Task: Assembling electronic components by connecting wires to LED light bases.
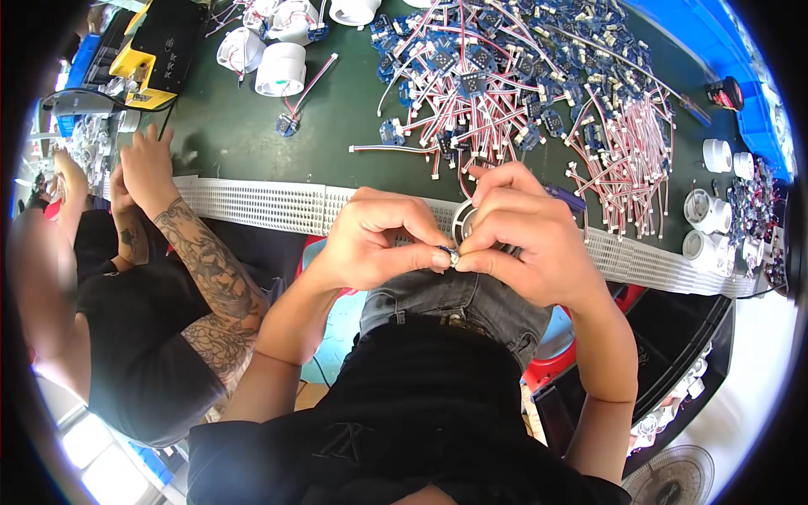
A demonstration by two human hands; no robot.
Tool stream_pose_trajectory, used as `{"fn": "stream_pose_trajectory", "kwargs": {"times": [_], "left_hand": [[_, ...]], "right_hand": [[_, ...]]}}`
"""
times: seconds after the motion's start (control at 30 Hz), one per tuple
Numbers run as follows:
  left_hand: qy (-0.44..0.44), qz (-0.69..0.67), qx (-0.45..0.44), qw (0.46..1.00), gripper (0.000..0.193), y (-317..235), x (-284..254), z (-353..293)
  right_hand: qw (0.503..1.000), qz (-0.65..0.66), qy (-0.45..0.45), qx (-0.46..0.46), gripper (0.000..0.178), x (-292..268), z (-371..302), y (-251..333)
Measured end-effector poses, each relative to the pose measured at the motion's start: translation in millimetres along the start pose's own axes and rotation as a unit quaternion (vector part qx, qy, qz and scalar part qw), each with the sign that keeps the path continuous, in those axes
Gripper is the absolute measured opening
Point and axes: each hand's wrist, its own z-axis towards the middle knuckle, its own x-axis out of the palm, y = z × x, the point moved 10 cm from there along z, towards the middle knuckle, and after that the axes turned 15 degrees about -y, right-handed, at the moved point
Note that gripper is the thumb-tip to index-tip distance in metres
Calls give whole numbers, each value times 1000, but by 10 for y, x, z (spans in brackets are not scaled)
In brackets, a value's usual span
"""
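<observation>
My left hand (pixel 379 240) and my right hand (pixel 530 240) meet in front of my lap at the table's near edge. Between their thumbs and fingertips they pinch a small circuit board (pixel 443 249), dark with a pale connector; the fingers cover most of it. Just behind the right fingers shows the rim of a white round housing (pixel 458 225), largely hidden by that hand. Beyond the hands lies a heap of blue circuit boards (pixel 471 82) with red-and-white cables. Near my right knuckles is a purple handle-like thing (pixel 567 199).
A white perforated strip (pixel 252 202) borders the green table (pixel 337 118). White housings (pixel 280 69) stand at the back left, others (pixel 707 210) at right. More cables (pixel 627 160) lie right of the heap. Blue bins (pixel 732 50) line the far right. A tattooed co-worker's arm (pixel 202 244) reaches in at left.
</observation>
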Motion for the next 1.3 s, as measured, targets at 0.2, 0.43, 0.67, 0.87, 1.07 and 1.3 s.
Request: {"fn": "stream_pose_trajectory", "kwargs": {"times": [0.2,0.43,0.67,0.87,1.07,1.3], "left_hand": [[0,-9,-20,1000,12,17,9,8],[-21,-99,-133,986,8,184,9,-50],[-13,-84,-143,986,6,194,34,-75],[-27,-84,-144,986,6,211,31,-61],[-45,-81,-162,982,6,229,24,-74],[-29,-96,-212,972,6,259,56,-99]], "right_hand": [[1000,-6,5,16,13,8,30,-13],[999,9,-1,34,12,-40,32,-79],[999,-17,12,34,11,-42,-57,-45],[999,-2,-11,47,11,-56,-65,-77],[998,2,-31,51,13,-87,-53,-101],[999,-25,-17,19,13,-90,0,-42]]}}
